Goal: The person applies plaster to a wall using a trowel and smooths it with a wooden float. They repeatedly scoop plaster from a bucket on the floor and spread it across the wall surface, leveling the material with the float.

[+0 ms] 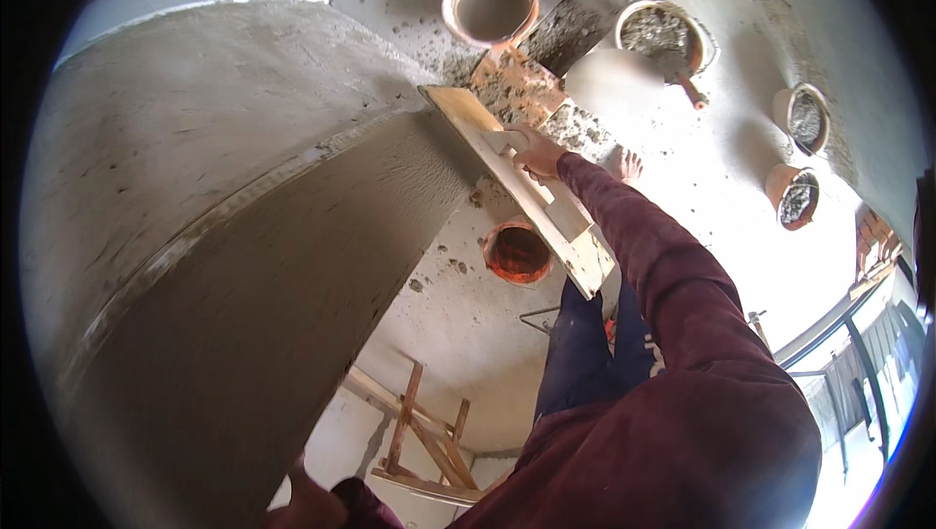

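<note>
My right hand (536, 154), its fingers wrapped round the handle, holds a long wooden plastering float (561, 227). The far end of the float meets the edge of a wall band coated in smooth, dark grey plaster (292, 266). Above that band, past a ragged ridge, the wall (224, 80) is paler and rougher. Low on the left, my left hand (310, 502) is beside the lower edge of the plastered band; its fingers are mostly hidden. Beneath the float, on the floor, stands an orange-red bucket (517, 254).
A bucket of grey matter (448, 10) and a bucket of mortar (704, 46) stand ahead, near a mortar-splattered board (517, 80). Two smaller buckets, one farther (785, 108) and one nearer (777, 183), are at right. A bare foot (630, 166) shows beyond the float. A wooden frame (405, 422) stands lower left.
</note>
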Motion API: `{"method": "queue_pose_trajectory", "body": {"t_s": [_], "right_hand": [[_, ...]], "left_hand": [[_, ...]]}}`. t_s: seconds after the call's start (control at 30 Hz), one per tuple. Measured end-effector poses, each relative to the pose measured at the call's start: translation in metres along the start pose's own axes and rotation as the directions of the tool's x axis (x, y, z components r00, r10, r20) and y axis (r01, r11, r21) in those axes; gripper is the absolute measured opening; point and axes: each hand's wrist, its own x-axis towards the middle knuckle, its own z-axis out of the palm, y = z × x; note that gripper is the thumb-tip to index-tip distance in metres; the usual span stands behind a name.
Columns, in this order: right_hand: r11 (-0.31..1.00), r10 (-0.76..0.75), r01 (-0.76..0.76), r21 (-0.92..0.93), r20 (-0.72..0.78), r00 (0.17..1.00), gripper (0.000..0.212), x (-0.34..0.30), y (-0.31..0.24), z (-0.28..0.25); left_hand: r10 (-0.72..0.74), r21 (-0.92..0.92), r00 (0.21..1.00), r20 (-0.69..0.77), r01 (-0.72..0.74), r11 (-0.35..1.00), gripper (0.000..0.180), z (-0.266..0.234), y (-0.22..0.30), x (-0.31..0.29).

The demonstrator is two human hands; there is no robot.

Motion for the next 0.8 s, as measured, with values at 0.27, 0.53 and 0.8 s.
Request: {"method": "queue_pose_trajectory", "body": {"t_s": [0.27,0.53,0.8], "right_hand": [[0.998,-0.026,0.026,-0.063,0.004,1.000,0.072,0.085,0.060,0.008],[0.999,-0.009,0.005,0.033,0.114,0.993,0.076,0.025,0.013,0.053],[0.990,-0.144,0.142,0.021,0.100,0.985,0.077,-0.068,-0.013,0.076]], "left_hand": [[0.007,0.042,0.998,0.062,-0.010,0.999,0.163,0.018,-0.003,-0.001],[0.005,0.079,0.998,0.056,-0.010,0.997,0.164,-0.001,-0.007,0.007],[0.048,0.025,0.999,-0.008,-0.048,0.999,0.166,-0.024,-0.017,0.012]]}}
